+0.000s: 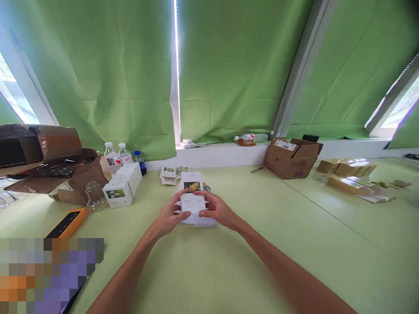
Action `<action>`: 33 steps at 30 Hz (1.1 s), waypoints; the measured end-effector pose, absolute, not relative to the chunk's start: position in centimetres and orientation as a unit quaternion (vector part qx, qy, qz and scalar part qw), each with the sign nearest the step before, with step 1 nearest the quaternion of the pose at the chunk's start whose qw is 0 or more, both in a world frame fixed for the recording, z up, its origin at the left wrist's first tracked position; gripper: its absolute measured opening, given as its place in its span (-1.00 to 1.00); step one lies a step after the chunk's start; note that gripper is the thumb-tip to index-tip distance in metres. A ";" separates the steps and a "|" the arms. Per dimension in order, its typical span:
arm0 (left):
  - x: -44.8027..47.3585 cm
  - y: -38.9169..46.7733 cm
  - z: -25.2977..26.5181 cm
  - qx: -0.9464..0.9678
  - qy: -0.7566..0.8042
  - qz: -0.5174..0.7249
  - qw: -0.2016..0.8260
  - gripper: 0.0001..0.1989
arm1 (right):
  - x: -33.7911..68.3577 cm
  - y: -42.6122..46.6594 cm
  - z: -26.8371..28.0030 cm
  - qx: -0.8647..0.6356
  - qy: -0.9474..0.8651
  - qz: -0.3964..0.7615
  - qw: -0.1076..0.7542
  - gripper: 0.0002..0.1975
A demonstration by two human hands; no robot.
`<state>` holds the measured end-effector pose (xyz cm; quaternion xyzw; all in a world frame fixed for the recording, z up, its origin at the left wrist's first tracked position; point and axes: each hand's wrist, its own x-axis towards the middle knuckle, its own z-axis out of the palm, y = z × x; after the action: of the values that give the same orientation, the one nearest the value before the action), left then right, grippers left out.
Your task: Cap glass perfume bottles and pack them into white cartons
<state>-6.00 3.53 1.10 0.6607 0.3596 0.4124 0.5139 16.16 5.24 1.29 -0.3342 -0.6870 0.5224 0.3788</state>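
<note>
Between my two hands is a small white cardboard box (193, 203) with a flower picture on its upper part. My left hand (170, 214) grips its left side, fingers at the far edge and thumb at the near corner. On the right side, my right hand (218, 211) holds it in the same way. Under and beyond the box lies more white card (190, 176), partly covered, so I cannot tell its full shape. Just behind stands a small white box with an opening in its front (168, 175), beside some thin coiled material (181, 171).
A row of white boxes (118, 196) stands left, near a clear jar (95, 197), bottles (113, 158) and an open carton (73, 185). An orange-black case (67, 223) lies nearer. Rightward are a brown carton (291, 159) and flat tan boxes (348, 185).
</note>
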 end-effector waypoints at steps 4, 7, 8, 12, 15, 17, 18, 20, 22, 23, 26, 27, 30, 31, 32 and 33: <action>-5.9 3.5 0.8 0.661 0.356 0.399 0.526 -0.29 | 16.4 4.8 0.7 -0.350 -0.696 0.505 0.371 -0.39; -5.8 3.6 0.5 0.653 0.352 0.398 0.539 -0.27 | 16.4 4.7 0.5 -0.345 -0.689 0.515 0.375 -0.42; -5.8 3.7 0.5 0.651 0.350 0.398 0.543 -0.27 | 16.4 4.7 0.5 -0.344 -0.685 0.519 0.378 -0.42; -5.6 3.7 0.3 0.639 0.341 0.403 0.559 -0.26 | 16.4 4.6 0.7 -0.346 -0.682 0.521 0.380 -0.38; -5.5 3.6 0.4 0.625 0.336 0.410 0.573 -0.25 | 16.5 4.5 0.8 -0.342 -0.685 0.519 0.381 -0.36; -5.5 3.4 0.6 0.619 0.329 0.410 0.584 -0.24 | 16.6 4.5 0.9 -0.337 -0.686 0.521 0.380 -0.36; -5.5 3.4 0.8 0.617 0.325 0.408 0.589 -0.24 | 16.6 4.5 0.9 -0.335 -0.687 0.521 0.380 -0.36; -5.5 3.3 0.9 0.613 0.322 0.408 0.595 -0.26 | 16.6 4.4 0.9 -0.336 -0.690 0.517 0.380 -0.36; -5.4 3.2 1.0 0.610 0.322 0.411 0.596 -0.27 | 16.6 4.3 1.0 -0.338 -0.691 0.514 0.380 -0.37; -5.4 3.2 1.0 0.609 0.322 0.414 0.596 -0.27 | 16.6 4.3 1.1 -0.339 -0.690 0.514 0.380 -0.38; -5.4 3.2 0.9 0.610 0.324 0.416 0.591 -0.27 | 16.6 4.1 1.2 -0.337 -0.690 0.516 0.379 -0.38; -5.4 3.2 0.9 0.611 0.326 0.416 0.589 -0.27 | 16.6 4.1 1.2 -0.337 -0.690 0.517 0.379 -0.38; -5.5 3.3 0.9 0.615 0.329 0.410 0.588 -0.26 | 16.6 4.1 1.2 -0.337 -0.693 0.513 0.379 -0.38; -5.6 3.3 0.9 0.615 0.330 0.409 0.588 -0.26 | 16.6 4.1 1.2 -0.338 -0.694 0.511 0.380 -0.38; -5.6 3.3 1.0 0.616 0.331 0.408 0.587 -0.26 | 16.6 4.1 1.2 -0.338 -0.694 0.510 0.380 -0.38; -5.6 3.2 1.0 0.616 0.332 0.407 0.586 -0.27 | 16.6 4.1 1.2 -0.338 -0.694 0.509 0.380 -0.38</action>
<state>-5.59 3.25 1.01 0.6165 0.3320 0.4072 0.5865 16.59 4.08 1.18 -0.3381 -0.6942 0.5091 0.3803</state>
